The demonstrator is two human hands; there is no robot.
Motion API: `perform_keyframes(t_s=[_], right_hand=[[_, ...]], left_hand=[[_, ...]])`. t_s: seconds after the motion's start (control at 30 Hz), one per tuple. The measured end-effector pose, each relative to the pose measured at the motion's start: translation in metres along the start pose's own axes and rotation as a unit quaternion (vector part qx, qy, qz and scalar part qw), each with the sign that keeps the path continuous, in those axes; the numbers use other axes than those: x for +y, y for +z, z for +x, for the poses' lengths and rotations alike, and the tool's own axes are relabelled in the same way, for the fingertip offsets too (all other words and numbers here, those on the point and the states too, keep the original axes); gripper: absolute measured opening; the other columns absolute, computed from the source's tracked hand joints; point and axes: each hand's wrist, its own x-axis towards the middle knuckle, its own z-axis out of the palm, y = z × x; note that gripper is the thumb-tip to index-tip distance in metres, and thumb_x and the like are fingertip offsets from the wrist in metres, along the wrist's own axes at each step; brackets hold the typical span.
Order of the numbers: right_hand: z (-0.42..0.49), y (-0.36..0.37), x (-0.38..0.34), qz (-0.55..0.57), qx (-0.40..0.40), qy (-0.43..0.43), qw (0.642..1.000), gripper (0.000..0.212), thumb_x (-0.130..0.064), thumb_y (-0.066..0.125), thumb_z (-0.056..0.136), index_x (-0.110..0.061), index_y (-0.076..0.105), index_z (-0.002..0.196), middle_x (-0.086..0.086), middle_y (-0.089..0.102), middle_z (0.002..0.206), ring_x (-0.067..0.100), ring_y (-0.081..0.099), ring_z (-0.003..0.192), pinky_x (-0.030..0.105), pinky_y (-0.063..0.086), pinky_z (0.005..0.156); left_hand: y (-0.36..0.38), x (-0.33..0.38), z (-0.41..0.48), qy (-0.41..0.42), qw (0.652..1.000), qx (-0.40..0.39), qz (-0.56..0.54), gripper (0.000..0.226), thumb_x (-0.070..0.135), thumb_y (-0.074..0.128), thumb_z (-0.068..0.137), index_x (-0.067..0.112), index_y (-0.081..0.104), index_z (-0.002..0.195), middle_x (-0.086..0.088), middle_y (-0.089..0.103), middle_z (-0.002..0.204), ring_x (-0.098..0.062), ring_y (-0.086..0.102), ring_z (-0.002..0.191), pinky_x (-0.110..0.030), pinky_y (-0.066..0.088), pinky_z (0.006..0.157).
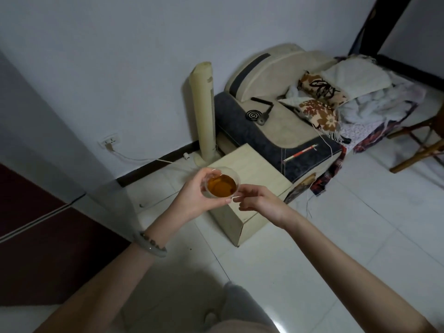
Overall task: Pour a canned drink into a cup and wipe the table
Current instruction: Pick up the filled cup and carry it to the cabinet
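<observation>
A clear plastic cup (222, 185) filled with an amber drink is held above the small pale wooden table (254, 179). My left hand (194, 195) grips the cup from the left, fingers curled round its wall and underside. My right hand (262, 200) is at the cup's right rim, thumb and forefinger close together at the edge; whether they pinch it is unclear. No can or cloth is in view.
A cream tower fan (203, 111) stands against the wall behind the table. A sofa (276, 126) with cushions, a mosquito coil and blankets lies to the right. A wooden chair (418, 145) stands at far right, dark cabinet doors (36, 236) at left. White tiled floor lies around.
</observation>
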Motion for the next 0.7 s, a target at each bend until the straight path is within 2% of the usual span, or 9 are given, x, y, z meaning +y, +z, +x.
perform_keyframes(t_s=[0.07, 0.17, 0.27, 0.47, 0.7], right_hand=[[0.019, -0.007, -0.001, 0.001, 0.02, 0.006, 1.0, 0.038, 0.008, 0.047, 0.083, -0.005, 0.057, 0.117, 0.002, 0.057, 0.101, 0.01, 0.053, 0.095, 0.017, 0.047, 0.077], [0.049, -0.022, 0.002, -0.002, 0.047, 0.021, 0.999, 0.041, 0.01, 0.044, 0.085, -0.004, 0.056, 0.122, 0.002, 0.059, 0.108, 0.013, 0.054, 0.102, 0.021, 0.048, 0.082], [0.079, -0.041, 0.008, -0.001, 0.073, 0.034, 0.997, 0.044, 0.006, 0.046, 0.086, -0.007, 0.053, 0.127, 0.005, 0.057, 0.121, 0.016, 0.053, 0.112, 0.026, 0.048, 0.089], [0.143, -0.095, 0.002, 0.028, 0.116, 0.054, 0.991, 0.045, 0.007, 0.045, 0.086, -0.01, 0.054, 0.126, 0.001, 0.058, 0.117, 0.015, 0.053, 0.112, 0.025, 0.048, 0.088], [0.204, -0.161, -0.014, 0.049, 0.182, 0.074, 0.979, 0.047, 0.007, 0.044, 0.086, -0.012, 0.053, 0.127, 0.002, 0.057, 0.122, 0.016, 0.052, 0.115, 0.032, 0.048, 0.093]], left_hand=[[-0.003, -0.01, 0.026, -0.002, 1.0, -0.015, 0.001, 0.074, 0.047, 0.086, 0.053, 0.033, 0.052, 0.117, 0.012, 0.06, 0.119, -0.006, 0.056, 0.113, -0.032, 0.047, 0.098], [-0.006, -0.024, 0.067, -0.007, 0.999, -0.04, 0.003, 0.075, 0.051, 0.085, 0.052, 0.035, 0.051, 0.117, 0.013, 0.06, 0.119, -0.007, 0.056, 0.113, -0.031, 0.049, 0.096], [-0.005, -0.034, 0.111, -0.008, 0.997, -0.072, 0.012, 0.07, 0.041, 0.086, 0.059, 0.035, 0.049, 0.118, 0.017, 0.057, 0.12, -0.002, 0.052, 0.115, -0.022, 0.046, 0.092], [-0.002, -0.038, 0.212, 0.007, 0.99, -0.137, 0.028, 0.068, 0.029, 0.087, 0.063, 0.031, 0.049, 0.12, 0.02, 0.054, 0.118, 0.004, 0.05, 0.111, -0.016, 0.044, 0.088], [0.012, -0.03, 0.325, 0.061, 0.979, -0.188, 0.041, 0.068, 0.02, 0.086, 0.063, 0.024, 0.049, 0.12, 0.01, 0.054, 0.12, -0.01, 0.051, 0.116, -0.035, 0.047, 0.097]])
